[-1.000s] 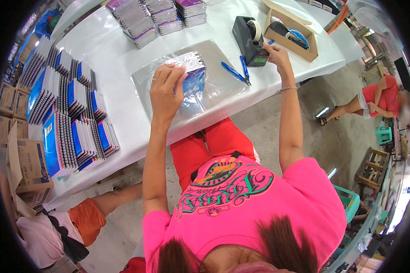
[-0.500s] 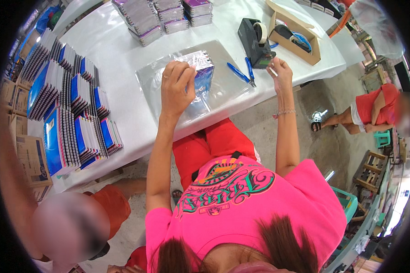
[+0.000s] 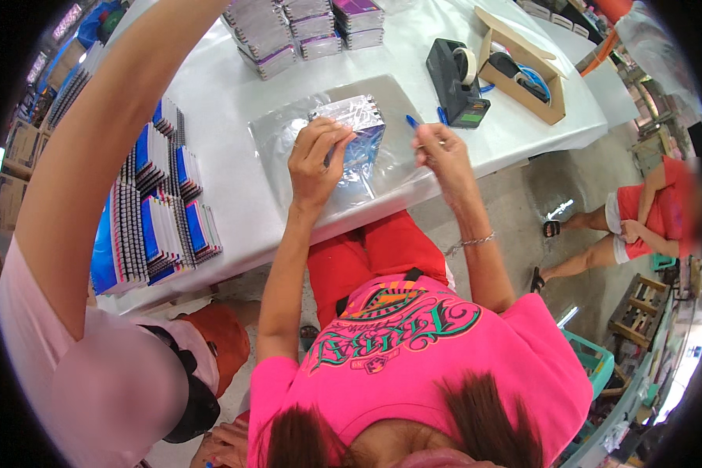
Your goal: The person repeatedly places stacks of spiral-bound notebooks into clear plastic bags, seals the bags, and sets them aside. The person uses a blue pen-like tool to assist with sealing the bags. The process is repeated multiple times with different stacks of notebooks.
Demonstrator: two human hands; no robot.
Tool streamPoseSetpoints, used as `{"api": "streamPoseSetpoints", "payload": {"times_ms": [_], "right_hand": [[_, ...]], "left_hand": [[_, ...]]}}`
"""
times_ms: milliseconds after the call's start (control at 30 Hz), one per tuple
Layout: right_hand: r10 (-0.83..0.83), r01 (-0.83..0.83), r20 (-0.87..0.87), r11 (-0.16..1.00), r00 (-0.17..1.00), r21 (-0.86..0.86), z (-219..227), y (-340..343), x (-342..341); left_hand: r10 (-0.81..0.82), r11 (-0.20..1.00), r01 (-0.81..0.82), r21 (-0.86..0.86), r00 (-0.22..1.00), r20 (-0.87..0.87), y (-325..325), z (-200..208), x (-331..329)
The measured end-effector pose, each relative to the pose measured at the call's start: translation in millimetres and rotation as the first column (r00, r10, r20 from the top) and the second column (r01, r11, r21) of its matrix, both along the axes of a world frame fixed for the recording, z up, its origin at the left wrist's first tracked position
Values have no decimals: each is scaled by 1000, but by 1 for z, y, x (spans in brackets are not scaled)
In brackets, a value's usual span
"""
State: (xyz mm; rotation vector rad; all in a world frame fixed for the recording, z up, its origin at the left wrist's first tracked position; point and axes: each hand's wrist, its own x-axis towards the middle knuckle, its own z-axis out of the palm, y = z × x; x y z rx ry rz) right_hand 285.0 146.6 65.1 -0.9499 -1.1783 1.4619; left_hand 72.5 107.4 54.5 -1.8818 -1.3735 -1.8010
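Observation:
In front of me, a stack of spiral notebooks [image 3: 364, 140] wrapped in clear plastic lies on a flat clear plastic sheet [image 3: 273, 132]. My left hand [image 3: 317, 160] is at the stack's near left side, its thumb and fingers pinched on the plastic wrap. To the right of the stack, my right hand [image 3: 443, 156] is raised with fingertips pressed together, apparently on a small pale strip of tape, which is hard to see. Blue-handled nippers [image 3: 412, 122] lie just beyond that hand, partly hidden by it. A black tape dispenser [image 3: 454, 86] stands farther back on the right.
Stacks of blue spiral notebooks [image 3: 152, 218] line the table's left side. Wrapped purple stacks [image 3: 304, 27] stand at the back. An open cardboard box [image 3: 554, 109] sits at the right. Another person's arm [image 3: 105, 132] reaches across the left; someone in red [image 3: 651, 195] is at far right.
My right hand has moved left from the tape dispenser toward the wrapped stack. My left hand stays at the stack. The other person's arm now extends over the table's left side.

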Motion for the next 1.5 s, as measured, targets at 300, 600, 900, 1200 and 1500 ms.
{"api": "streamPoseSetpoints", "payload": {"times_ms": [300, 600, 900, 1200, 1500], "right_hand": [[6, -6, -10, 999, 1000, 46, 30, -22, -73], [-50, 42, 95, 995, 994, 87, 22, -21, -83], [-88, 66, 142, 986, 986, 152, 18, -21, -85], [-145, 101, 190, 969, 971, 226, 18, -25, -86], [-235, 120, 237, 902, 943, 415, -2, -23, -87]], "left_hand": [[-35, 999, 35, 3, 998, -60, 1, -8, -1], [4, 1000, -3, 15, 998, -59, 0, -8, 0], [-58, 997, 56, -52, 998, -36, -3, -4, -5], [35, 926, -174, -335, 923, -383, -23, 31, -7], [56, 876, -217, -430, 933, -357, -28, 35, -2]]}}
